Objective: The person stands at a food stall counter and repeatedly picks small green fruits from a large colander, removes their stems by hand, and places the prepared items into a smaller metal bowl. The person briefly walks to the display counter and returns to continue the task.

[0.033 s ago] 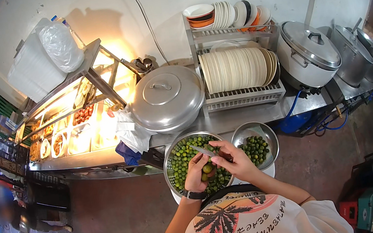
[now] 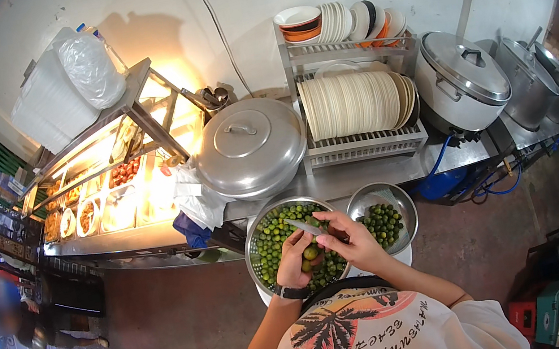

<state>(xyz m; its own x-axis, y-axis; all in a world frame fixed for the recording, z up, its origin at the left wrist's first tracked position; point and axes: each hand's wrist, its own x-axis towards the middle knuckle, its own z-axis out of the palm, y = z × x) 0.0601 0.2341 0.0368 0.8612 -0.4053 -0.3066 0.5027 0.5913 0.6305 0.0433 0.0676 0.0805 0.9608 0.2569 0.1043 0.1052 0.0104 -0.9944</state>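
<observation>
1. Grips a slim grey-bladed metal knife (image 2: 305,227) in the right hand (image 2: 354,239), with fingers bent and pinched together around a handle mostly hidden from view
2. Cradles what look like at least two smooth, round, green-yellow citrus fruits (image 2: 311,251) in the left hand (image 2: 292,266), with fingers curled inward and thumb raised toward the blade
3. Angles the knife's long axis up and to the left from the right fingertips, with the tip directed away from the body, just beyond the held fruits and close to the left fingertips; impossible to tell whether touching skin or peel
4. Keeps both hands close together over the right half of a wide, silver, perforated metal bowl (image 2: 249,254), loaded with small, round, bright green fruits (image 2: 272,243)
5. Flanked on the right, nearer to the right hand, by a smaller, round, silver metal bowl (image 2: 412,215), partly filled with darker green fruits (image 2: 384,226)
6. Backed by a steel counter with a large, round, silver lidded pot (image 2: 251,146), closed and hiding any contents
7. Bordered farther right by a white, round, silver-lidded cooker (image 2: 465,90), also closed, and at left by a brightly lit metal food case (image 2: 89,245) with trays of prepared food inside
</observation>
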